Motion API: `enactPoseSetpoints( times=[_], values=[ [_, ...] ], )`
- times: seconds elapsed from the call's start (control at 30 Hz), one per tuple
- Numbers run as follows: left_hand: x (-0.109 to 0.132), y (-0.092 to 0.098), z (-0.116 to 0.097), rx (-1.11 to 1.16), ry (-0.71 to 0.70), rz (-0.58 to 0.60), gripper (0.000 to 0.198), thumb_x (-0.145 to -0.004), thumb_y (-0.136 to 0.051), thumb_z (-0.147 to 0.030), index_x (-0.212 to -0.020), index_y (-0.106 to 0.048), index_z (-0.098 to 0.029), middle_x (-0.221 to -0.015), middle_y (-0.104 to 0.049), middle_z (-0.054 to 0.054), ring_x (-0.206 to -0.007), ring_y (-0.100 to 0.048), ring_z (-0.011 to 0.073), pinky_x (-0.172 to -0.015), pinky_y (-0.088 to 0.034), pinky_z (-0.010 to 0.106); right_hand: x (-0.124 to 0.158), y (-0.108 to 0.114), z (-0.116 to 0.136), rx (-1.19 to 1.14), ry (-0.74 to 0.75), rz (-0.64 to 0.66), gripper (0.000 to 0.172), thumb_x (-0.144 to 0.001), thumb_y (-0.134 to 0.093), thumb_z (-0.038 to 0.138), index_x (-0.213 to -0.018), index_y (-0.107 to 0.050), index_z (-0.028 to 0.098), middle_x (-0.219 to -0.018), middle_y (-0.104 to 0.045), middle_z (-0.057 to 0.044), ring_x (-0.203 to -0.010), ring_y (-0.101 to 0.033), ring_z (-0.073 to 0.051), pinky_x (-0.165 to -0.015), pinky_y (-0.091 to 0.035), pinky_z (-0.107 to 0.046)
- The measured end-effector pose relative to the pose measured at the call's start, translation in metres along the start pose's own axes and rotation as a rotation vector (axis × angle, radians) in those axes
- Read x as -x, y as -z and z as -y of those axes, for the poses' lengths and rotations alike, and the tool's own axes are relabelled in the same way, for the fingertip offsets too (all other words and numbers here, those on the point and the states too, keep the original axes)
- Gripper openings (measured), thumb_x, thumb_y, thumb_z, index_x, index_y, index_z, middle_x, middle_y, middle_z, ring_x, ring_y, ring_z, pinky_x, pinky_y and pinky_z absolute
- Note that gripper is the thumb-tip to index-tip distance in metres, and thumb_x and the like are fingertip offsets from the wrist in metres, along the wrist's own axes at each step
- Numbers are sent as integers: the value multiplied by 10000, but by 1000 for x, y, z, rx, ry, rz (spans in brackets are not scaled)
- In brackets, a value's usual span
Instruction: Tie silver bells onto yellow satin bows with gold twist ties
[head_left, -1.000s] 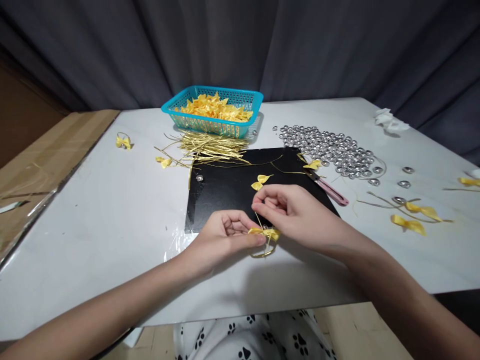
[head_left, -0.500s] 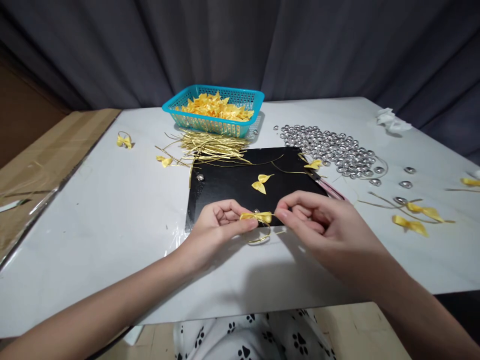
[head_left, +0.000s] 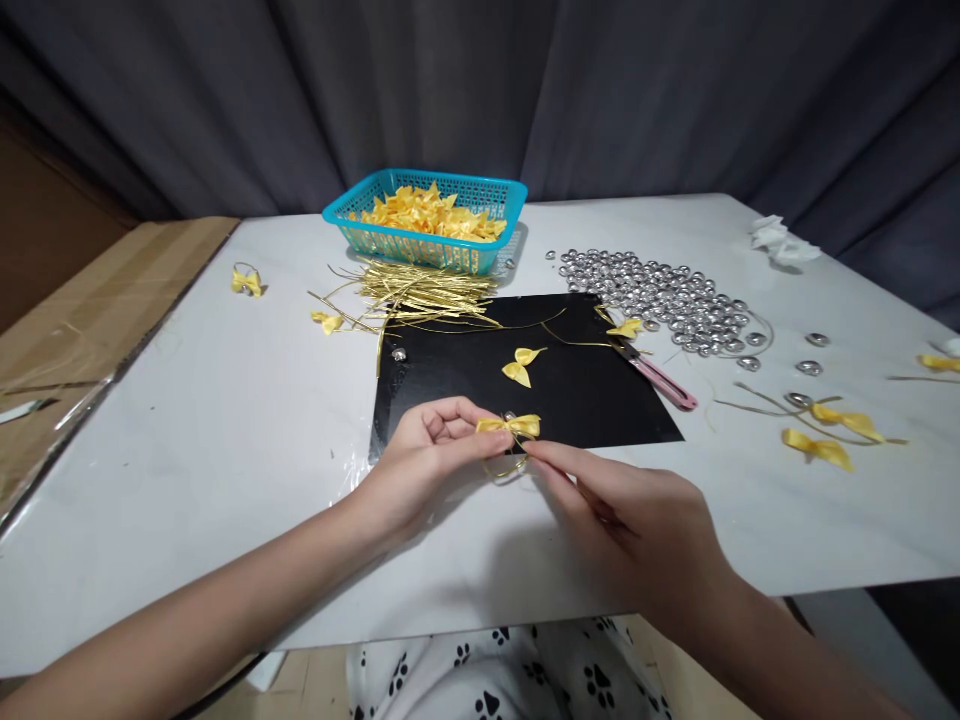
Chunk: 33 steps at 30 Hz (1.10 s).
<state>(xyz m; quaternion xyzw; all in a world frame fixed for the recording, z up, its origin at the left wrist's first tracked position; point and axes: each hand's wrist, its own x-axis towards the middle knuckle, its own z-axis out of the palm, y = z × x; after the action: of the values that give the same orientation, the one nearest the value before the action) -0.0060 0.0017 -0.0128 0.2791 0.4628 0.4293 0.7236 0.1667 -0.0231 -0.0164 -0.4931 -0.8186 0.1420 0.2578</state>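
Observation:
Between the thumb and fingers of my left hand (head_left: pixel 442 445) is a yellow ribbon bow (head_left: pixel 525 426), above the near edge of a black mat (head_left: pixel 592 400). A silver bead (head_left: pixel 510 416) shows just behind the bow's middle. Gold wire (head_left: pixel 504 474) hangs below the bow in a loop. My right hand (head_left: pixel 630 510) is closed in a pinch at the right side of that loop, its fingertips on the wire. On the mat beyond the hands lies another yellow bow (head_left: pixel 522 367).
Behind the mat are a pile of gold wires (head_left: pixel 427 292) and a blue basket (head_left: pixel 420 238) of yellow bows. Silver beads (head_left: pixel 660 290) spread to the right. Pink-handled scissors (head_left: pixel 667 385) rest across the mat's right edge. Loose bows (head_left: pixel 817 449) lie farther right.
My right hand has moved left and down, from the bow's right end to the wire loop below it. The scissors' pink handle is now uncovered. My left hand still holds the bow.

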Motion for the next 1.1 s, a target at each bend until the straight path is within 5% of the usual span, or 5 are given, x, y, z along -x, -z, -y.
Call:
enactPoseSetpoints(
  times=[0.47, 0.93, 1.1],
  values=[
    [-1, -2, 7, 98, 28, 5, 133, -643, -754, -112, -615, -625, -123, -565, -654, -1, -554, -580, 61, -610, -459, 170, -3, -1, 4, 221, 165, 40, 291, -816, -368, 59, -771, -625, 188, -591, -670, 14, -451, -598, -122, -434, -369, -227],
    [2, 0, 5, 35, -28, 36, 174, -636, -748, -88, -588, -585, -129, -590, -685, 7, -541, -595, 74, -585, -448, 198, -10, 12, 6, 199, 218, 9, 218, -831, -409, 90, -750, -586, 187, -553, -622, 21, -397, -521, -104, -412, -316, -231],
    [2, -1, 8, 32, 52, 145, 162, -631, -755, -91, -596, -600, -120, -560, -681, 11, -524, -598, 73, -568, -446, 195, -30, 19, 3, 6, 143, 153, 159, -866, -431, 155, -799, -573, 176, -529, -553, 42, -387, -412, -68, -413, -275, -205]
  ],
)
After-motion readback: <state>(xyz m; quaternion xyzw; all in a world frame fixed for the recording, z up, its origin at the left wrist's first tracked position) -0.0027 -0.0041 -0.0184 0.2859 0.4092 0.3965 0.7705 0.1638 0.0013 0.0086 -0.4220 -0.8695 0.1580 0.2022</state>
